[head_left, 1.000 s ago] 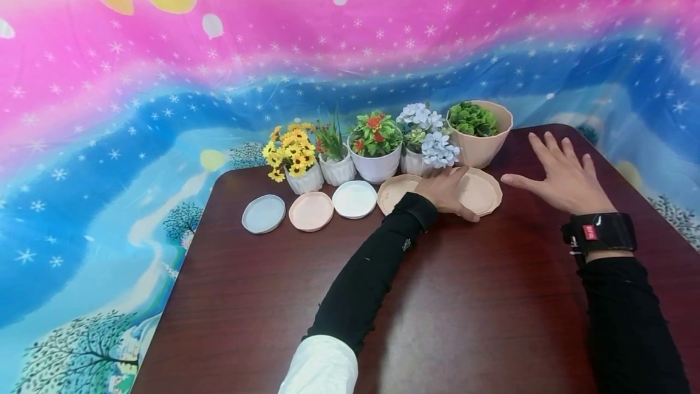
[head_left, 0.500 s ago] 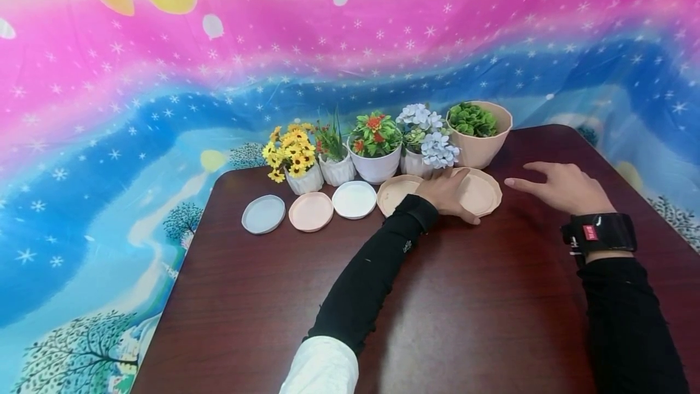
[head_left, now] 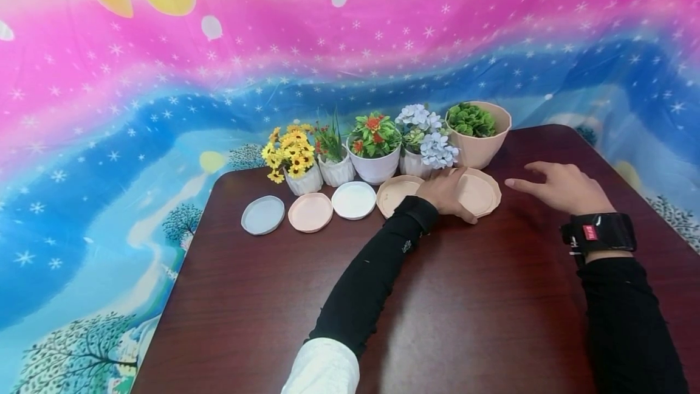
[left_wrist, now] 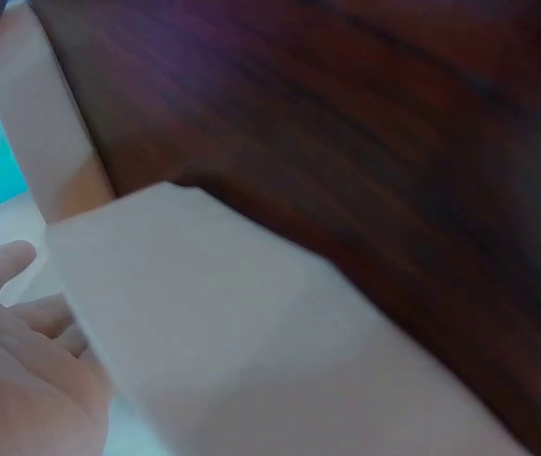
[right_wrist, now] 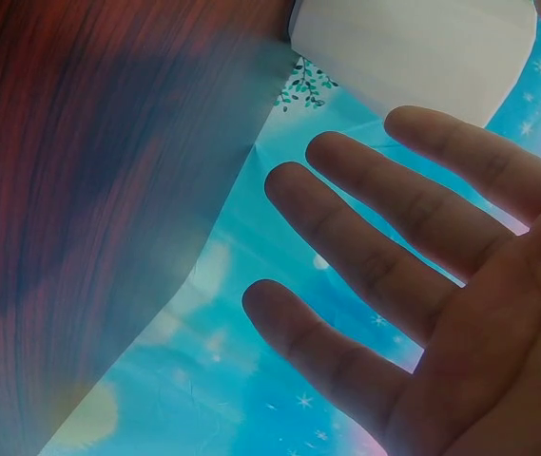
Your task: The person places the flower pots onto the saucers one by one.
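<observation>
Two beige saucers lie side by side in the head view: the right one (head_left: 481,194) partly covered by my left hand (head_left: 444,190), the left one (head_left: 392,192) under its wrist side. The left hand's thumb lies along the right saucer's near edge and its fingers reach toward the far edge. In the left wrist view, extended fingers show behind a large pale rim (left_wrist: 222,323). To the right of that saucer, my right hand (head_left: 569,188) hovers apart from it, thumb and fingers spaced, holding nothing. Its fingers are straight and separated in the right wrist view.
Potted plants line the back: yellow flowers (head_left: 293,149), red-berried grass (head_left: 335,166), a red-flowered plant (head_left: 374,157), blue flowers (head_left: 429,132) and a beige pot (head_left: 481,145). Grey (head_left: 263,215), pink (head_left: 310,212) and white (head_left: 353,200) saucers sit left on the table (head_left: 306,272).
My right hand has turned from spread, raised fingers to a lower pose with the fingers brought together. The left hand, saucers and pots look nearly unchanged.
</observation>
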{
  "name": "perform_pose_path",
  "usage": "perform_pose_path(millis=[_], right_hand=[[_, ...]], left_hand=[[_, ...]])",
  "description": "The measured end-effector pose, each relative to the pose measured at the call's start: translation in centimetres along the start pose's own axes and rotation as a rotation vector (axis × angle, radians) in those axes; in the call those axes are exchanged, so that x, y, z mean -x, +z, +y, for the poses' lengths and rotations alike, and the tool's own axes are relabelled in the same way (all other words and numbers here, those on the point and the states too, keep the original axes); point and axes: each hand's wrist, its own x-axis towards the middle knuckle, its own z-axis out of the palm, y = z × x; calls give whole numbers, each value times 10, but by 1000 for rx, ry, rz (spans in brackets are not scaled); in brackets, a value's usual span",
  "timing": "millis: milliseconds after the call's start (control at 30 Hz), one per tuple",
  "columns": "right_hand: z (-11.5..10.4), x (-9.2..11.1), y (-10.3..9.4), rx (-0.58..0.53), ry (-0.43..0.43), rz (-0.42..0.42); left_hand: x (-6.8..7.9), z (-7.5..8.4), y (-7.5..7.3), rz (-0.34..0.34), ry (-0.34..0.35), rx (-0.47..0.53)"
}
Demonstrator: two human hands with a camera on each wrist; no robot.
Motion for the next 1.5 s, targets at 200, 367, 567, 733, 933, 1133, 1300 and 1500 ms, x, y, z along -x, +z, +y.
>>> perform_pose_path(millis=[200, 367, 567, 733, 933, 1133, 1300, 1500], right_hand=[[1, 0, 1, -2, 2, -3], [-1, 1, 0, -5, 1, -1], [-4, 0, 0, -14, -2, 9], [-5, -1, 0, -12, 1, 22], [-3, 1, -1, -13, 6, 6], [-2, 1, -3, -7, -1, 23], [-1, 2, -3, -8, -2, 29], [0, 3, -3, -4, -2, 26]], left_hand=[[-2, 1, 2, 32, 1, 46], [4, 4, -3, 61, -1, 90], [7, 7, -6, 100, -18, 91], [12, 9, -7, 119, -20, 94], [15, 12, -7, 119, -2, 81], [21, 20, -14, 89, 24, 68], [25, 23, -14, 70, 24, 39], [26, 25, -13, 44, 33, 3]])
